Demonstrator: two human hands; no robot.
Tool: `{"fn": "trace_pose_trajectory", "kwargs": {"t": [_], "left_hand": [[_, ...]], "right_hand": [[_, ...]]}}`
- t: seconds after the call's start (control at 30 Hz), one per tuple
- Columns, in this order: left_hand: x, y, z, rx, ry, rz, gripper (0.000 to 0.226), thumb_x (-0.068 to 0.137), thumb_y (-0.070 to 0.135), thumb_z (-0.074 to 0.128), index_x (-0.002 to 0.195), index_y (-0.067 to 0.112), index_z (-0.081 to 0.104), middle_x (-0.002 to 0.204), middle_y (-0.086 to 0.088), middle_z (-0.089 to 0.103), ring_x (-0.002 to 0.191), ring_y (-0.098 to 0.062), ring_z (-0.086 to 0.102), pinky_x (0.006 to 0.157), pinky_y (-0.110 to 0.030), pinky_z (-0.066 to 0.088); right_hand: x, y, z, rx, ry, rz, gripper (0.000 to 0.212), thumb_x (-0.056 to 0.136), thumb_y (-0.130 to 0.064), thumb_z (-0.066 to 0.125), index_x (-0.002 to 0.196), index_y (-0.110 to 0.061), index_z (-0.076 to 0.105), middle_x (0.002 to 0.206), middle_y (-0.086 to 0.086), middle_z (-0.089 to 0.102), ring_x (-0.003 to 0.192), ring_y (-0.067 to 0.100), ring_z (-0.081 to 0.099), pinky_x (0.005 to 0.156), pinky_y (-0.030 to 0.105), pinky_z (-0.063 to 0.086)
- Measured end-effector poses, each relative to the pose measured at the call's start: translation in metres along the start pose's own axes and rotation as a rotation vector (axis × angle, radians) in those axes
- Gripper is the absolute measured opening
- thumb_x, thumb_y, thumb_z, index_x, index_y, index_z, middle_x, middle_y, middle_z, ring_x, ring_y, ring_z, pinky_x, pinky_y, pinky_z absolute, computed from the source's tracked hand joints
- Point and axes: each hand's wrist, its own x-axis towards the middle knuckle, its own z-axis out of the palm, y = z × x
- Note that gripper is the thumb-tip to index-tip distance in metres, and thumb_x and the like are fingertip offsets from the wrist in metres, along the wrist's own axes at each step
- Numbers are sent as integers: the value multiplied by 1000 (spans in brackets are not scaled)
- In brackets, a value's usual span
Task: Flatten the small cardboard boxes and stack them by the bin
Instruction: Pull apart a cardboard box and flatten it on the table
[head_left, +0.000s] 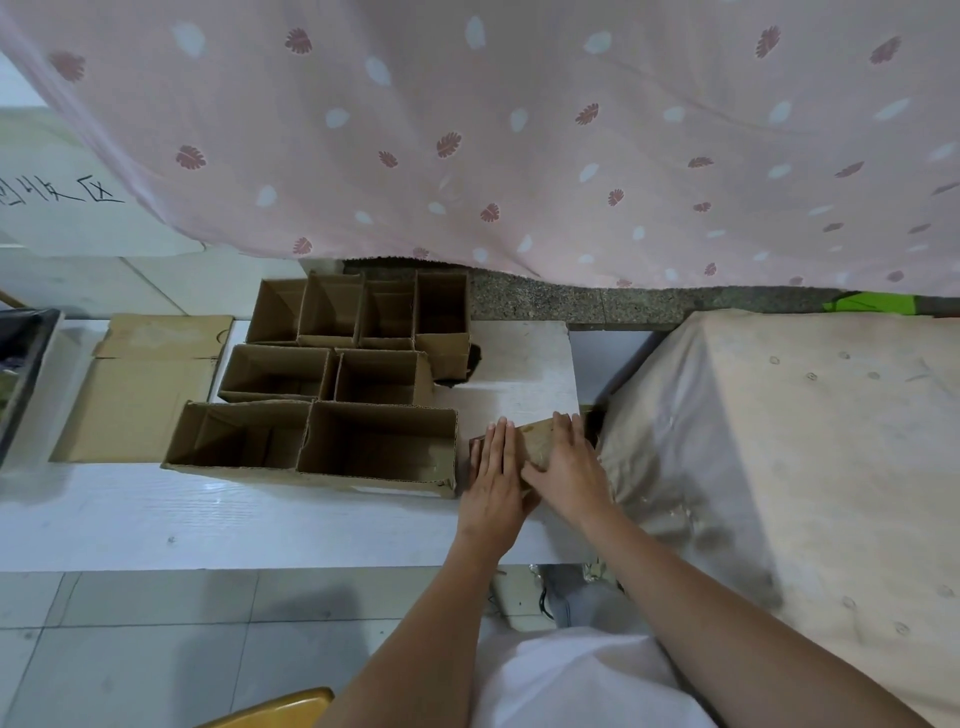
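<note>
A small brown cardboard box lies pressed flat on the white table, near its right end. My left hand presses on its left part with straight fingers. My right hand lies flat on its right part, fingers spread. Several open cardboard boxes stand upright in rows to the left of my hands, their tops open. A large flattened cardboard sheet lies further left on the table.
A dark bin stands at the far left edge. A pink patterned curtain hangs behind the table. A covered bulky object stands right of the table. A yellow chair edge shows below.
</note>
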Motion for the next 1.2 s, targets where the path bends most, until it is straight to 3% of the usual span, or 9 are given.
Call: {"fn": "trace_pose_trajectory", "kwargs": {"t": [0.13,0.37,0.53,0.67,0.73,0.8,0.9,1.03,1.2], "left_hand": [[1,2,0,8,-15,-12,91,101,54,33,155,3,-19,164,-11,-22,150,-20,-25,125,-40,-10],[0,5,-2,48,-38,-22,87,103,51,30,155,2,-19,165,-13,-21,150,-22,-25,124,-40,-13],[-1,5,-4,18,-46,-45,93,102,51,40,155,4,-20,165,-10,-20,151,-21,-24,124,-39,-12],[0,5,-6,25,-59,-38,94,103,50,41,154,5,-22,165,-10,-21,151,-21,-25,125,-40,-11],[0,4,-8,26,-56,-29,90,104,50,37,154,5,-23,165,-10,-22,150,-21,-25,125,-41,-11],[-1,5,-9,11,-48,-24,88,104,49,35,154,5,-21,165,-10,-20,151,-20,-25,124,-40,-13],[-1,6,-8,19,-42,-31,90,104,47,40,155,4,-21,166,-10,-19,151,-20,-24,124,-39,-13],[0,7,-7,24,-37,-33,91,103,45,43,155,4,-20,166,-11,-18,151,-21,-24,124,-39,-14],[0,5,-7,32,-38,-35,88,105,39,43,154,5,-21,166,-11,-19,147,-20,-30,120,-38,-20]], "right_hand": [[0,-2,-2,-62,-12,22,92,87,-38,68,156,-9,14,161,14,17,136,33,41,104,40,44],[1,-11,1,-155,11,44,84,90,-31,63,155,-2,17,156,21,23,129,35,46,100,40,47],[-1,-2,-7,-118,79,9,56,97,-11,51,149,-7,32,151,12,40,118,31,59,88,39,50],[-12,7,-11,-155,203,-55,52,94,-33,60,135,-4,48,139,14,50,129,31,48,110,41,33],[-16,8,-9,-241,190,-95,55,90,-50,63,124,-9,55,129,12,49,125,29,46,107,42,34],[-18,9,-5,-239,106,-57,51,90,-54,61,119,-12,55,125,8,47,121,26,45,102,41,37],[-14,6,-7,-115,65,-19,35,96,-39,59,116,-10,58,123,6,53,120,25,49,102,41,38],[-9,1,-9,-176,42,-93,19,99,-26,51,106,-11,61,112,6,63,110,25,57,97,40,42],[-2,-9,-6,-293,-18,-99,24,94,-13,48,114,-2,58,114,15,63,108,31,59,92,38,43]]}}
